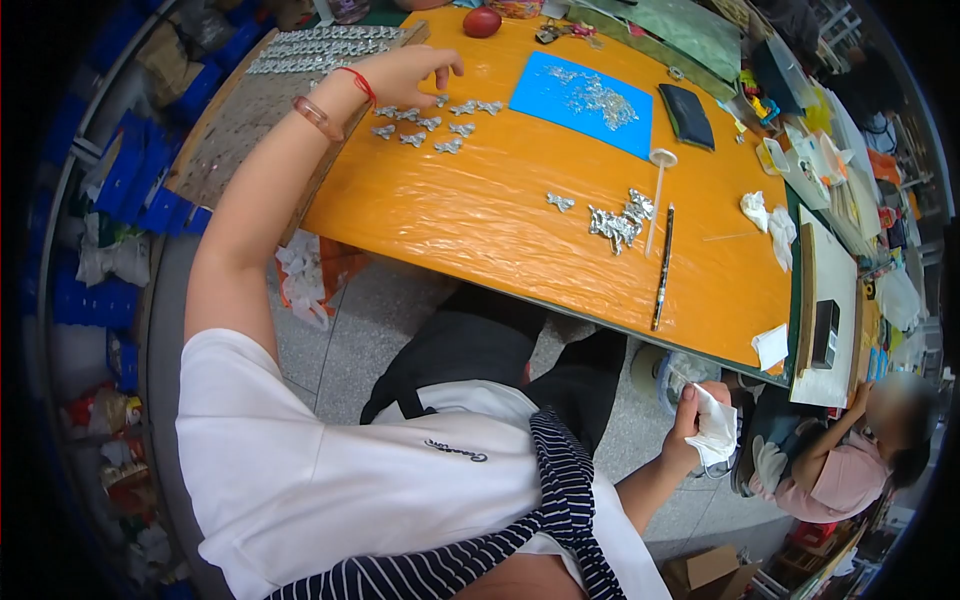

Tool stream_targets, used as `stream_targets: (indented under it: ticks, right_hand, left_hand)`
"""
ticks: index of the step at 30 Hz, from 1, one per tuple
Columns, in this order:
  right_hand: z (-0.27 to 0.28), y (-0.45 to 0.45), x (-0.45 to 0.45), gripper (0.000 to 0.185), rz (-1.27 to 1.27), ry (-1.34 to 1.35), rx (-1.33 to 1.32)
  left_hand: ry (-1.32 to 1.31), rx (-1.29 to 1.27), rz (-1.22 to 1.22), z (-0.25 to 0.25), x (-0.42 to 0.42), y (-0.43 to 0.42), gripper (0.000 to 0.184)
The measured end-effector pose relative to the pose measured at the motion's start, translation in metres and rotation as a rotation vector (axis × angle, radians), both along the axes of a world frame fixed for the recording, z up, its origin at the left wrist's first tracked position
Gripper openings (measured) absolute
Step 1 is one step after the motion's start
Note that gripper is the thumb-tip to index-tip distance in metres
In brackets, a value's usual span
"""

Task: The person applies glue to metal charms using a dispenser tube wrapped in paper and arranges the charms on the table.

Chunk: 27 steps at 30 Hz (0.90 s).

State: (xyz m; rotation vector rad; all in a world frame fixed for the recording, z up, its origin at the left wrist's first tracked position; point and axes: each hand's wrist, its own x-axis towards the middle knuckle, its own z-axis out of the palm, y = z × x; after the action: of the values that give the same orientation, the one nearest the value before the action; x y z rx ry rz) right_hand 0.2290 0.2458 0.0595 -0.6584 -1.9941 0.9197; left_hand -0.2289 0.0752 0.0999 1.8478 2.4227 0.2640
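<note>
At the upper left of the table, my left hand hovers with its fingers bent and apart, holding nothing I can see. Small silver bow-shaped pieces lie beside and below it. My right hand, low on the right and off the table edge, grips a white face mask with a thin loop hanging down. Near the table's middle are a heap of silver pieces and a single silver bow. Many tiny silver bits are scattered on a blue mat.
On the orange table lie a black pencil, a white-topped stick, a dark pouch, a red round object and crumpled tissues. A board holds silver rows. Another person sits at right.
</note>
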Motion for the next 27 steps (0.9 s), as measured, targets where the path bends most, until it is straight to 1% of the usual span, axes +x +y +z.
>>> stream_targets:
  ticks: [2, 5, 8, 10, 13, 17, 20, 22, 25, 27]
  right_hand:
    - [0.0, -0.001, -0.001, 0.01, 0.0, -0.007, -0.019]
    - [0.002, -0.003, -0.005, 0.01, 0.02, -0.008, 0.012]
    - [0.005, -0.004, -0.005, 0.01, 0.026, 0.014, 0.059]
    - [0.007, -0.005, -0.004, 0.01, 0.005, 0.022, 0.054]
    - [0.005, -0.005, -0.001, 0.01, -0.021, 0.015, 0.01]
    - [0.001, -0.004, 0.001, 0.01, -0.019, 0.007, 0.038]
    - [-0.001, -0.003, 0.002, 0.01, -0.018, 0.01, 0.052]
    - [0.0, -0.004, 0.002, 0.01, -0.023, 0.009, 0.037]
    - [0.0, -0.004, 0.005, 0.01, -0.046, 0.012, 0.004]
    - [-0.003, -0.003, 0.008, 0.01, -0.052, 0.022, 0.001]
  left_hand:
    - [-0.019, -0.031, -0.021, -0.001, 0.01, 0.003, 0.036]
    - [-0.061, -0.002, -0.081, -0.012, 0.019, 0.011, 0.038]
    - [-0.064, -0.054, -0.097, -0.019, 0.023, 0.018, 0.04]
    - [-0.118, -0.124, -0.074, -0.02, 0.025, 0.022, 0.041]
    - [-0.114, -0.132, -0.089, -0.026, 0.025, 0.027, 0.04]
    - [-0.13, -0.121, -0.081, -0.026, 0.029, 0.032, 0.04]
    - [-0.124, -0.106, -0.122, -0.022, 0.033, 0.044, 0.041]
    - [-0.165, -0.1, -0.138, -0.022, 0.033, 0.054, 0.041]
    - [-0.131, -0.118, -0.109, -0.017, 0.035, 0.068, 0.04]
    - [-0.099, -0.103, -0.133, -0.023, 0.028, 0.074, 0.041]
